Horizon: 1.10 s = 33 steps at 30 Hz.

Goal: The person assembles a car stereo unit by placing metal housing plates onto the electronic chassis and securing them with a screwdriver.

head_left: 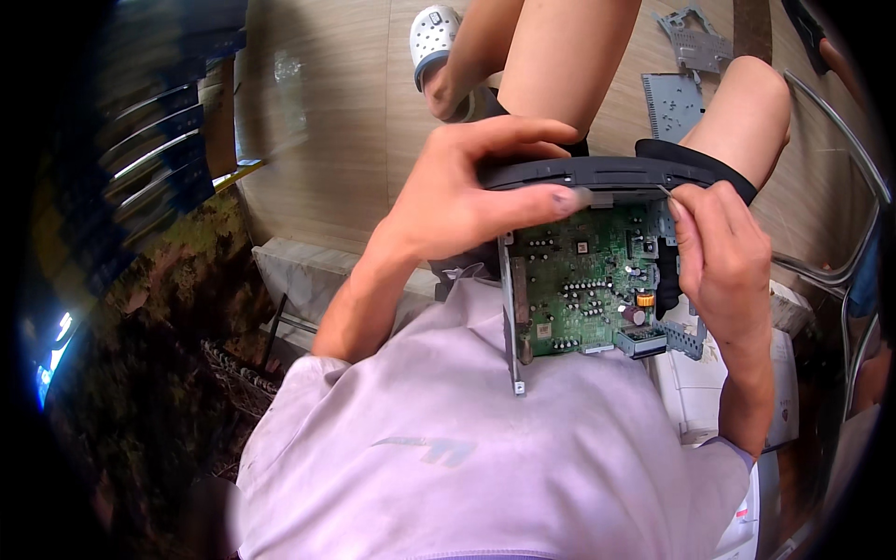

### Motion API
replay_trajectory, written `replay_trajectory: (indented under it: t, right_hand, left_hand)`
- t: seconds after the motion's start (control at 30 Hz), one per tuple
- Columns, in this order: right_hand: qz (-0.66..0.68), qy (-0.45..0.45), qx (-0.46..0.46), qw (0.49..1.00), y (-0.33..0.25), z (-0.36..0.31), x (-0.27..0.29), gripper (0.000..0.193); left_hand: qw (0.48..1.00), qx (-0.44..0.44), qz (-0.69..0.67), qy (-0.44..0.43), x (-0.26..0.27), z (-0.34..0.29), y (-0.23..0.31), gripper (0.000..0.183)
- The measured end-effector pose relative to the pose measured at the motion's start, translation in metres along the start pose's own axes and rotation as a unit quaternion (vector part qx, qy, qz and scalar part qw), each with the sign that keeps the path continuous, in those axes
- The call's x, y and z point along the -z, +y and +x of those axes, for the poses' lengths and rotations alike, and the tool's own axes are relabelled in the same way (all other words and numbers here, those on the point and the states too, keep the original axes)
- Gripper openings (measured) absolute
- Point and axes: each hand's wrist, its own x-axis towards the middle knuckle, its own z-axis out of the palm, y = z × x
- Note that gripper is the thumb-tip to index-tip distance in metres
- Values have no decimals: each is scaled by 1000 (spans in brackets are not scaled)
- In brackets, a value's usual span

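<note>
The left hand (457, 191) grips the black front panel (621, 172) of an open circuit-board unit (579, 285) before a pale shirt (439, 401), seemingly steadying it while the right hand (723, 233) pinches a thin metal piece (665, 190).

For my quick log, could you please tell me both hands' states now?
Left hand: gripping the curved black front panel.
Right hand: pinching a thin piece, kind unclear.

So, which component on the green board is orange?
The squat part near the green board's right edge, beside the dark cylinder; only its body looks orange.
</note>
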Motion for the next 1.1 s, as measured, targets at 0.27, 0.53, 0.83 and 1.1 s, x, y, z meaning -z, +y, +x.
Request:
replay_trajectory:
  t: [0.27, 0.53, 0.83, 1.1]
  right_hand:
    - [-17, 14, 50, 999, 1, 5, 0, 14]
    - [-61, -3, 153, 986, -29, 17, -32, 13]
    - [-1, 0, 60, 998, -26, 8, -5, 14]
    - [12, 25, 5, 1000, -22, 0, -8, 14]
  left_hand:
    - [990, -33, -119, 73, -14, -28, -28, 61]
    - [990, -132, -38, 39, -21, -17, -41, 56]
    - [993, -94, -62, 32, -13, -23, -39, 68]
    - [992, -60, -108, 21, -14, -21, -39, 68]
